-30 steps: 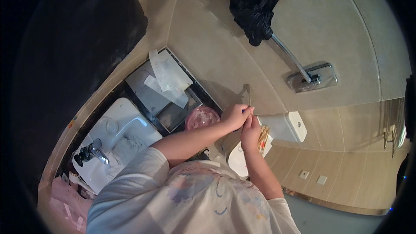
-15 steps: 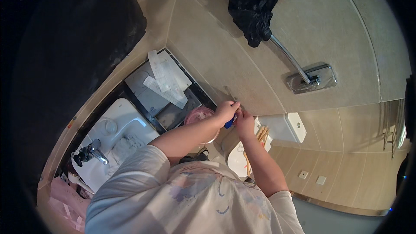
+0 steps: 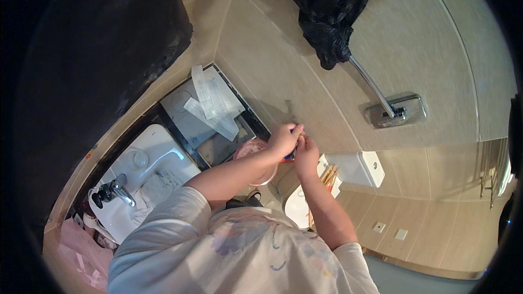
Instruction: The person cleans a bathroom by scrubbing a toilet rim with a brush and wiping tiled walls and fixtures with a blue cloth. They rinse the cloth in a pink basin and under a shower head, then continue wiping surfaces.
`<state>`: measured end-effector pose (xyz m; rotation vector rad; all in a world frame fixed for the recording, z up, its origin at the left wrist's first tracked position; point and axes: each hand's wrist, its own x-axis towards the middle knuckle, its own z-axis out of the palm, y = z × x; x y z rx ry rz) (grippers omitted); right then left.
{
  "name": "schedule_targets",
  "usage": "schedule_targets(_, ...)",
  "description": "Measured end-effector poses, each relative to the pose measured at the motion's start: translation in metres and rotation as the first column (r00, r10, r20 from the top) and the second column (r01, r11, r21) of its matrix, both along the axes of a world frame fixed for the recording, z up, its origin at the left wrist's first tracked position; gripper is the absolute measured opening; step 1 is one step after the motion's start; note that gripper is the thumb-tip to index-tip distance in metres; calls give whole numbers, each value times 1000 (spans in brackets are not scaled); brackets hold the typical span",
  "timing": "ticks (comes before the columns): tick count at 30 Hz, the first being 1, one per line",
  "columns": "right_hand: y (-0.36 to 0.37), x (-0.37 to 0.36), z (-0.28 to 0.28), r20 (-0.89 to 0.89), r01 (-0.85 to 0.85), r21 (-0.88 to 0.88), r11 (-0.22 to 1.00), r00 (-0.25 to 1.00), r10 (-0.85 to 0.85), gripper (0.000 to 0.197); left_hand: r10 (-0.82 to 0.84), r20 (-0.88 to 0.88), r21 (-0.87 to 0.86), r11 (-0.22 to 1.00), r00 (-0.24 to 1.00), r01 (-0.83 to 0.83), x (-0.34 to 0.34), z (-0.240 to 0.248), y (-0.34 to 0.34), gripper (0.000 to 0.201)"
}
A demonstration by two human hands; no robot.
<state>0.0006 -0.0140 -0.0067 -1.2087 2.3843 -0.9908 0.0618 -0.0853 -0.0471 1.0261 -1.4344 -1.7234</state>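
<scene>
Close together against the tiled wall, my left hand [image 3: 284,140] and my right hand [image 3: 306,151] meet at their fingertips. The left one is curled round a small blue object [image 3: 290,155]; only bits of it show, so its kind is unclear. My right fingers are pinched together at its side, and what they hold, if anything, is hidden. Under my left wrist stands a pink tub [image 3: 252,147], partly covered by my forearm. Just beyond my right forearm is a white toilet [image 3: 297,207] with several thin wooden sticks [image 3: 328,177] lying across it.
A white sink [image 3: 163,144] with a chrome tap [image 3: 121,190] and crumpled white cloth [image 3: 160,188] is at left. Paper strips [image 3: 210,103] lie on the dark-edged counter. A metal wall arm [image 3: 373,84] carries a black plastic bag [image 3: 329,32]. A pink bag [image 3: 81,250] sits lower left.
My hands stay joined at nearly the same spot by the wall. The left fingers have shifted, and less of the blue object shows below them. The view has tilted slightly.
</scene>
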Motion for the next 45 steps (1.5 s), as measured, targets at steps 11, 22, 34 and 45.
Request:
schedule_targets(11,-21,-10,13,262,-39,156,987,965,-4,25,-50,-26,148,988,998,53,6,4,-19,41)
schedule_targets(22,9,-18,21,191,76,-90,993,980,-58,28,-141,157,-235,956,977,176,0,56,-10,39)
schedule_targets(34,76,-55,34,-223,89,141,986,973,-56,28,-189,-130,58,979,973,198,18,-12,56,26)
schedule_targets(45,138,-72,27,982,120,178,977,-86,-168,33,234,-247,598,800,940,-43,57,-29,50,32)
